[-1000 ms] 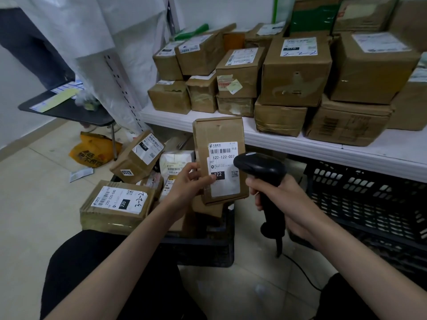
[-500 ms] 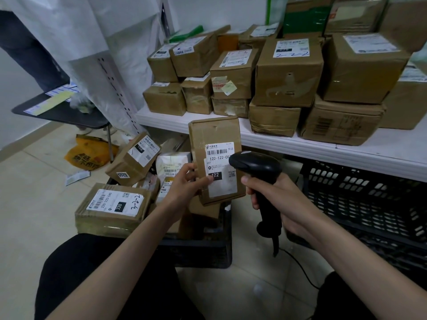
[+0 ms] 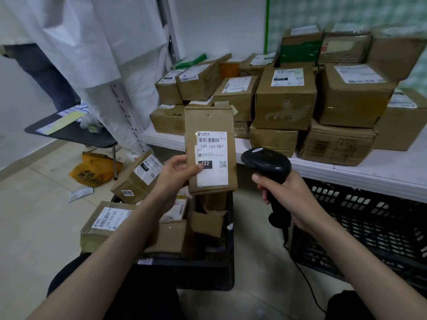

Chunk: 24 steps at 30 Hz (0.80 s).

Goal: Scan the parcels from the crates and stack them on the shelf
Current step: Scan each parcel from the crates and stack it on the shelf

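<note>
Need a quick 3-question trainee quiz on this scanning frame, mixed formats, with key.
1. True or false: the left hand holds a parcel upright, label facing the camera.
2. The right hand grips: A) tape roll B) barcode scanner C) knife.
3. Fill in: the parcel's label reads 122-122-___.

Key: 1 true; 2 B; 3 C07.
</note>
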Tool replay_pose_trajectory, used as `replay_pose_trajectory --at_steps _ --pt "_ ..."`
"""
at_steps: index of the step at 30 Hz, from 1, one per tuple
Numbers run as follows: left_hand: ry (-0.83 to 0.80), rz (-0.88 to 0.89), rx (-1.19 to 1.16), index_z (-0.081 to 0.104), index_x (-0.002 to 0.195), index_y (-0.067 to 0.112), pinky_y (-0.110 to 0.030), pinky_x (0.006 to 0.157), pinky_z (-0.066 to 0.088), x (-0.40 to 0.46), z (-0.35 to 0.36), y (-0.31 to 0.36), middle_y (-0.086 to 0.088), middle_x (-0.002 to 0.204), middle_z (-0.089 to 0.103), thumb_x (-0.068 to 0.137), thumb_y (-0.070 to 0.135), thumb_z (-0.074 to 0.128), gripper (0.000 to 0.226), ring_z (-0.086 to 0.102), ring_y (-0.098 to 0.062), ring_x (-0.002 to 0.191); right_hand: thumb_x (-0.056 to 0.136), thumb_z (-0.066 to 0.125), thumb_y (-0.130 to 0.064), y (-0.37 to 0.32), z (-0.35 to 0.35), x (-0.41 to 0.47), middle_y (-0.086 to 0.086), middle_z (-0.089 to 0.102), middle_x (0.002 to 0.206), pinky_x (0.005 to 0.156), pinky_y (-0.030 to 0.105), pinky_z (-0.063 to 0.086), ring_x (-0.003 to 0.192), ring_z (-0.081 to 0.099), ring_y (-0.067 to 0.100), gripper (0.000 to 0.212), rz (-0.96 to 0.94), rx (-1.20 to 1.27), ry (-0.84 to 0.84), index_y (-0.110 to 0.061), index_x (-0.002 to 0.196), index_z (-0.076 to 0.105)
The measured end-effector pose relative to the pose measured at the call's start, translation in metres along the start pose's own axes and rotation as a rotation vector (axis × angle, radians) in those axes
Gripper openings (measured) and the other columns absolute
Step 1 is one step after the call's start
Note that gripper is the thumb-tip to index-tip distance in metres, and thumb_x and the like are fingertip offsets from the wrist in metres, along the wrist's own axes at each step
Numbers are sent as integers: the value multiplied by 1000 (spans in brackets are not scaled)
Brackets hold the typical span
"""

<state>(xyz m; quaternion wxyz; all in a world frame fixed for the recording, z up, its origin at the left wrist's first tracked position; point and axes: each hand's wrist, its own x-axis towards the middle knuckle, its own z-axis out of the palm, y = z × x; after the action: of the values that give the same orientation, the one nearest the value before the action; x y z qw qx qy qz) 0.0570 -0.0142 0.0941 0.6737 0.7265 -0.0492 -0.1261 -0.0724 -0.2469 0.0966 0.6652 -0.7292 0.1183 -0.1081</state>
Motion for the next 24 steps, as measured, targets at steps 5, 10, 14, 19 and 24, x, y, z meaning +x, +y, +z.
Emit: replay_pose_trajectory --at_steps 5,10,14,19,24 --pt "47 87 -40 66 124 5 -35 83 61 33 4 66 -12 109 78 92 16 75 35 76 -23 95 89 76 -28 -4 -10 15 5 67 63 59 25 51 59 65 14 14 -54 -120 54 -16 91 71" --pt "24 118 -90 70 118 12 -34 82 63 79 29 127 -6 104 79 95 20 71 24 77 -20 94 88 77 -26 -11 -21 22 2 66 60 57 21 50 57 64 10 14 -74 -132 66 -16 94 69" --pt "5 107 -90 68 122 10 -38 82 63 124 57 162 -8 108 78 96 21 70 28 77 -22 97 88 78 -23 -17 -33 30 -1 64 53 53 16 45 51 60 5 12 -91 -176 76 -16 84 69" --pt "-13 84 -41 60 125 6 -31 61 62 173 96 195 -9 97 78 95 20 72 34 78 -21 80 87 79 -21 -20 -52 41 1 64 54 53 17 46 50 61 5 12 -104 -269 75 -14 83 70" --pt "39 60 10 59 125 7 -36 68 64 228 131 211 -12 103 77 93 22 76 39 77 -23 85 81 84 -23 -13 -66 51 -19 65 59 56 12 43 59 61 -5 17 -130 -315 89 -26 88 69"
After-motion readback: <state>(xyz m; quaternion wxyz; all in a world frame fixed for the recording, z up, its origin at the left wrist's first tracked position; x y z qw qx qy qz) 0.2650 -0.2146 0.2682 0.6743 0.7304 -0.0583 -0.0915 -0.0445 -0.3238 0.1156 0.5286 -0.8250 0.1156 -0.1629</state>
